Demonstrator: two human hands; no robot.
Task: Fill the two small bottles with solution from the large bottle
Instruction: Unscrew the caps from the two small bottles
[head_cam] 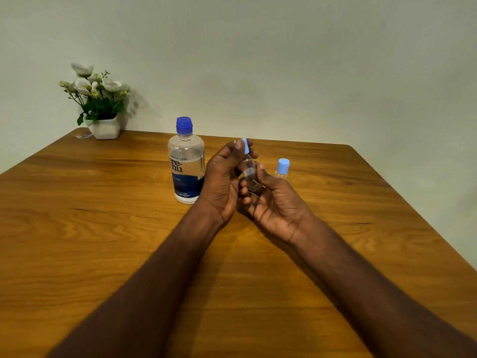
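Note:
The large clear bottle (186, 161) with a dark blue cap and a blue-and-white label stands upright at the table's middle, cap on. Just right of it both hands hold one small clear bottle (249, 174) above the table. My right hand (273, 202) grips its body from below. My left hand (223, 182) has thumb and fingers on its light blue cap (245, 145) at the top. The second small bottle (281, 169), with a light blue cap on, stands upright behind my right hand, partly hidden by it.
A wooden table (103, 228) fills the lower view, its far edge against a plain wall. A white pot of artificial flowers (99, 104) stands at the far left corner.

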